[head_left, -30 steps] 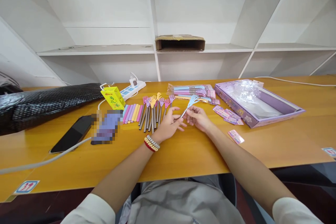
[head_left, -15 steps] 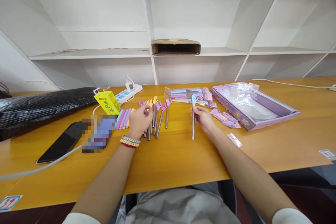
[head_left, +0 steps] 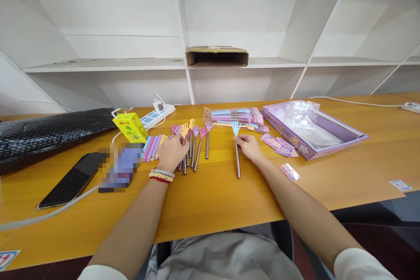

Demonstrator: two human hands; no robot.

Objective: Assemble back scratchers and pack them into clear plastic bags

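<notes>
Steel shaft w/ a pale blue hand-shaped head, the blue scratcher (head_left: 236,151), lies on the worktop (head_left: 213,201) w/ its long axis running almost straight away from me: claw end far, plain metal end near. My right hand (head_left: 250,148) sits just to the right of it, about a third of the way down from the head, thumb + forefinger closed on the shaft in a light pinch, other fingers curled; the rod rests flat on the wood rather than lifted, as far as I can tell. So the scratcher is immediately left of that hand, touching it, and well apart from my left hand (head_left: 173,152), which is the farther one. Left hand lies palm-down over the bunch of scratchers (head_left: 193,144), fingers bent over their shafts near the pink + yellow heads; whether it's gripping one or only resting on them I can't tell. Pastel sleeves (head_left: 151,147) lie just left of that bunch, beside the yellow drink carton (head_left: 130,127). Right of my right hand: small pink cards (head_left: 278,145), then the purple box (head_left: 313,129)
</notes>
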